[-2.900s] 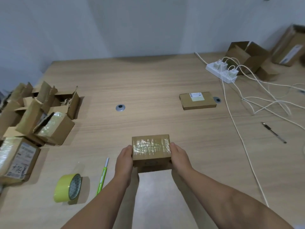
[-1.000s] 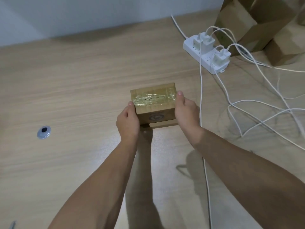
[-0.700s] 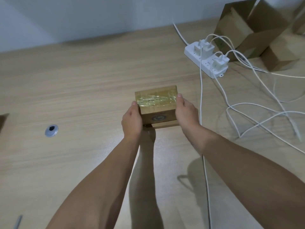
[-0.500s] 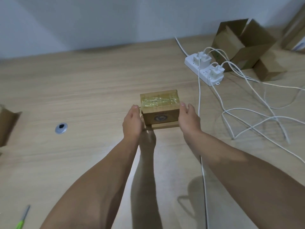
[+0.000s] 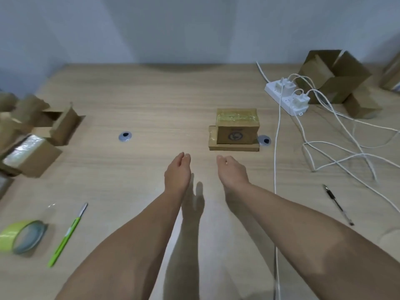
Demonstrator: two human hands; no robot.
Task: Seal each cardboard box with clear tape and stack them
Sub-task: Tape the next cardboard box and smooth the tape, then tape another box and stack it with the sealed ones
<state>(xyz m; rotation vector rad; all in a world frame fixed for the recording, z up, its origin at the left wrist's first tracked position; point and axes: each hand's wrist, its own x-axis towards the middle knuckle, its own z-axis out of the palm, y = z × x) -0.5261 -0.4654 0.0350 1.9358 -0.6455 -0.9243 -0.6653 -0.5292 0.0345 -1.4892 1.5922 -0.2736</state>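
A small taped cardboard box (image 5: 237, 125) stands on top of a flat cardboard box (image 5: 233, 147) in the middle of the wooden table (image 5: 151, 105). My left hand (image 5: 178, 173) and my right hand (image 5: 232, 171) hover side by side in front of the stack, both empty with relaxed fingers and touching nothing. A tape roll (image 5: 22, 236) lies at the near left. Several cardboard boxes (image 5: 32, 137), some with open flaps, are heaped at the left edge.
A green utility knife (image 5: 67, 234) lies beside the tape roll. A white power strip (image 5: 286, 98) with tangled white cables (image 5: 337, 148) spreads over the right side. A black pen (image 5: 337, 204) lies near right. Open boxes (image 5: 333, 81) stand at the back right.
Both hands let go of the small taped box, which now rests on the flat box, and drew back toward me. The view has pulled back and widened.
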